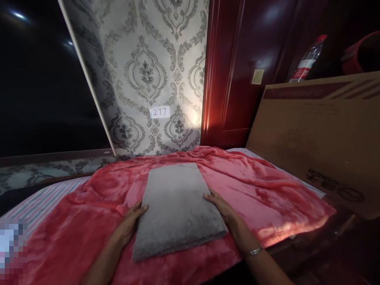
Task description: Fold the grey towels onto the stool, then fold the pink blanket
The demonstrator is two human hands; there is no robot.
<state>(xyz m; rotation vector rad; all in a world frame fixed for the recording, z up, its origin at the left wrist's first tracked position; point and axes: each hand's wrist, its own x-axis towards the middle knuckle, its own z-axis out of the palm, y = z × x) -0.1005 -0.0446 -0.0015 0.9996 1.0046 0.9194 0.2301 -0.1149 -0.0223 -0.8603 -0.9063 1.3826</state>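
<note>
Now my left hand [130,223] and right hand [222,208] rest flat, fingers open, touching the two sides of the folded fuzzy grey towel [178,209] lying on the soft pink blanket [261,194]. If I push unevenly, I think the folds could slip apart.

I read the scene as dim overall. Light enters from right, w/ a warm patch on the pink fleece blanket [285,227] and glare on the glossy dark-red wooden door [267,18]. Strong wide-angle bending at edges; bottom-left corner pixelated; left side near black.
</note>
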